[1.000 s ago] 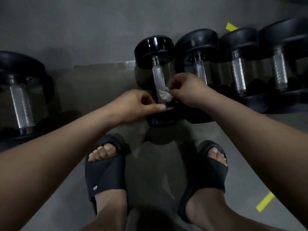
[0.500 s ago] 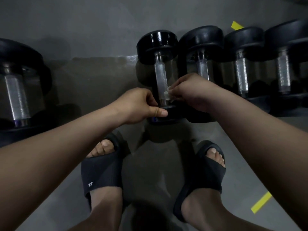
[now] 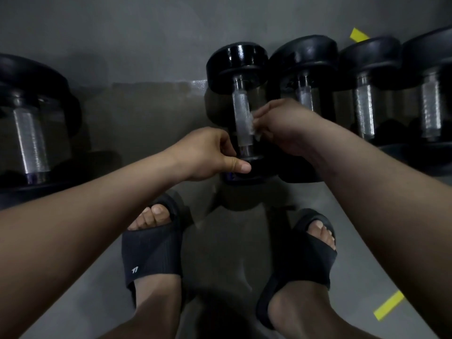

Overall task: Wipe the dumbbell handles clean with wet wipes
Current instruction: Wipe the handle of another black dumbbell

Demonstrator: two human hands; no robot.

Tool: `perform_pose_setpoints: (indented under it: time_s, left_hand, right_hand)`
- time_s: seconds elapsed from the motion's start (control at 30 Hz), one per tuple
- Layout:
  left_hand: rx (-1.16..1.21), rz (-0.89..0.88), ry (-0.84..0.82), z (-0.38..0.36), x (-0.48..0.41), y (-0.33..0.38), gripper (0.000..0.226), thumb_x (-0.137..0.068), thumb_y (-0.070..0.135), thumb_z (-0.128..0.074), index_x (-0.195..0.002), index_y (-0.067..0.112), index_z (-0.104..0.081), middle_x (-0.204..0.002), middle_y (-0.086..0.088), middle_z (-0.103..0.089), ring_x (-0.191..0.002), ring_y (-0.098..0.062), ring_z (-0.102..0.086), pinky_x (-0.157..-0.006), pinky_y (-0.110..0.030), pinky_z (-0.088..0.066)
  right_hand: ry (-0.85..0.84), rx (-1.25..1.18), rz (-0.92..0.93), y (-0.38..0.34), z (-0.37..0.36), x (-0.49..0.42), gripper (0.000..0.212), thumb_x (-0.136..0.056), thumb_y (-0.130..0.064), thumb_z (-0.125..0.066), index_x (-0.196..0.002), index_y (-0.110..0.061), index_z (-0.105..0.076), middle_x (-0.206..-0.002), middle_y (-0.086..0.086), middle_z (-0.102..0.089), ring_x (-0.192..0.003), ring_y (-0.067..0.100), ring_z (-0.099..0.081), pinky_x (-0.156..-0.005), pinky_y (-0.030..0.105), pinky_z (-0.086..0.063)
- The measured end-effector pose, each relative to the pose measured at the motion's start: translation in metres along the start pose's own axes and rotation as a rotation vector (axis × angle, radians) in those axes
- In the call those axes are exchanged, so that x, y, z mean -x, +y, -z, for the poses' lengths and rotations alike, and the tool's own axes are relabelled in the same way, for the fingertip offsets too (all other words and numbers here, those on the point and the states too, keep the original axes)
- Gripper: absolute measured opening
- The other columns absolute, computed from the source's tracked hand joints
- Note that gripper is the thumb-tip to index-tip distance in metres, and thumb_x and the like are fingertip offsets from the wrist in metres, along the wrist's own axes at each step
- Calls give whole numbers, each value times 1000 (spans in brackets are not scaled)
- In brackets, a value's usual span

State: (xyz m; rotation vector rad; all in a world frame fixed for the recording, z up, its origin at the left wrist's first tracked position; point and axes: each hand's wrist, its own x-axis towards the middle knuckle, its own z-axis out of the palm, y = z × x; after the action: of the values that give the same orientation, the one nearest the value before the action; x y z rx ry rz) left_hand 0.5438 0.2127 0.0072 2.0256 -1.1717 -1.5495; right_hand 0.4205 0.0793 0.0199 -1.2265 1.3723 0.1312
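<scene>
A black dumbbell (image 3: 236,64) with a knurled silver handle (image 3: 241,111) lies on the floor in front of me, pointing away. My right hand (image 3: 286,126) pinches a small white wet wipe (image 3: 255,128) against the right side of that handle, low down. My left hand (image 3: 210,155) rests at the near end of the handle, thumb stretched over the near black head (image 3: 247,172); its fingers curl by the handle's base, and I cannot tell whether they grip it.
Three more black dumbbells (image 3: 303,69) lie in a row to the right, touching side by side. A larger dumbbell (image 3: 27,133) lies at the left. My feet in black slides (image 3: 152,248) stand just behind. Yellow tape marks (image 3: 389,304) are on the grey floor.
My right hand has moved the wipe from a loose bunch beside the handle to pressed flat against it. The view has shifted slightly closer. My left hand has stayed at the near end.
</scene>
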Motion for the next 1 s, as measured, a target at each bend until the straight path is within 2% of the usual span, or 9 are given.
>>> perform_pose_setpoints:
  time_s: [0.07,0.17,0.27,0.37,0.47,0.63,0.77,0.87,1.0]
  left_hand:
    - [11,5,-1,1,0,0,43,-65,52,-87,-86,21,-67,-80,7,-70,-73,-8,-61,-63,-27,-45]
    - [3,5,8,0,0,0,43,-65,53,-87,-88,21,-68,-82,8,-70,-76,-7,-62,-63,-26,-46]
    - [-9,3,16,0,0,0,45,-64,53,-87,-89,22,-68,-83,8,-70,-78,-7,-63,-66,-26,-48]
    - [14,12,6,1,0,0,44,-64,51,-88,-88,20,-68,-82,7,-70,-74,-7,-62,-64,-25,-48]
    - [27,7,-5,1,0,1,44,-63,49,-89,-87,19,-68,-80,6,-71,-71,-7,-61,-63,-24,-47]
    - [7,-1,13,0,0,1,45,-65,52,-88,-88,19,-67,-80,7,-69,-71,-7,-59,-61,-26,-44]
    - [2,-10,19,-1,0,0,45,-65,53,-87,-87,19,-67,-78,7,-68,-72,-9,-60,-62,-29,-44]
    - [-8,-14,16,0,-1,-1,45,-64,53,-88,-82,20,-64,-74,8,-66,-67,-9,-57,-58,-29,-40]
    - [12,-42,27,-2,-1,-2,47,-62,55,-88,-78,19,-61,-74,4,-65,-65,-11,-54,-56,-30,-37]
  right_hand:
    - [86,-164,42,-6,-7,-12,26,-83,16,-60,-70,-6,-63,-72,17,-59,-70,29,-56,-66,38,-46]
    - [129,-366,73,-6,-12,-19,14,-82,11,-67,-91,-1,-67,-77,15,-66,-63,21,-63,-58,30,-52]
    - [56,-390,94,1,-7,-9,17,-84,12,-66,-94,-1,-73,-85,11,-72,-78,21,-70,-75,31,-59]
    - [28,-216,106,12,-2,6,19,-85,7,-70,-89,-12,-74,-94,0,-76,-92,15,-73,-87,28,-59]
    - [207,27,139,20,-7,1,14,-80,-10,-80,-89,-18,-73,-96,-5,-77,-89,10,-74,-82,31,-61]
    - [401,-97,210,-4,-22,-31,10,-71,-23,-83,-71,-21,-73,-74,-6,-75,-75,16,-74,-79,45,-62]
    - [488,17,314,4,-32,-27,8,-79,-26,-77,-79,-18,-79,-75,-6,-75,-77,10,-72,-80,30,-58]
    - [534,283,493,14,-44,-15,12,-86,-26,-71,-84,-18,-79,-84,-3,-72,-78,7,-65,-68,5,-38]
    - [664,377,555,-3,-49,-26,17,-90,-29,-67,-84,-19,-79,-85,-5,-71,-78,6,-64,-62,10,-32]
